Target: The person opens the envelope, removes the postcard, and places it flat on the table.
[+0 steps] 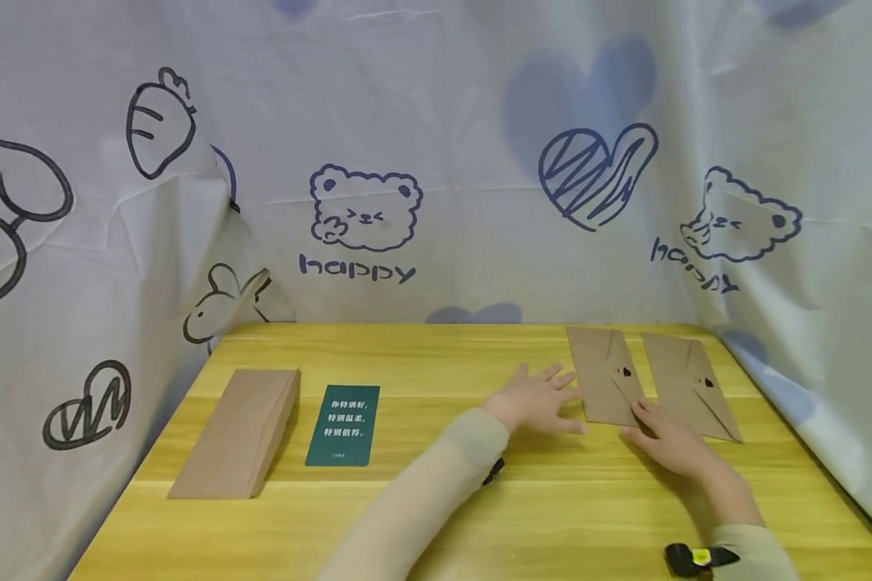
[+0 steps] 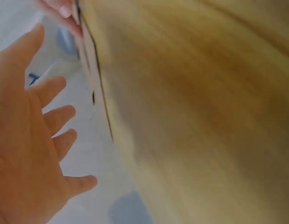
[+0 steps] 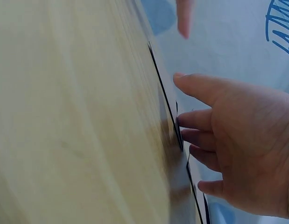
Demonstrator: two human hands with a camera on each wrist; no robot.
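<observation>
Two closed brown envelopes lie side by side at the table's right. The left envelope (image 1: 597, 378) and the right envelope (image 1: 686, 375) each bear a small dark mark on the flap. My left hand (image 1: 538, 402) hovers just left of the left envelope, fingers spread and holding nothing; the left wrist view shows its bare palm (image 2: 27, 144). My right hand (image 1: 674, 444) is at the near ends of the envelopes, fingertips by the left one's near right corner. In the right wrist view its thumb (image 3: 195, 86) stands apart from the fingers, which extend toward the envelopes' edges.
A larger brown paper envelope (image 1: 225, 436) lies at the table's left. Beside it is a dark green card (image 1: 343, 425) with white lettering. White cloth (image 1: 465, 121) with line drawings hangs behind and along both sides of the wooden table (image 1: 436, 355).
</observation>
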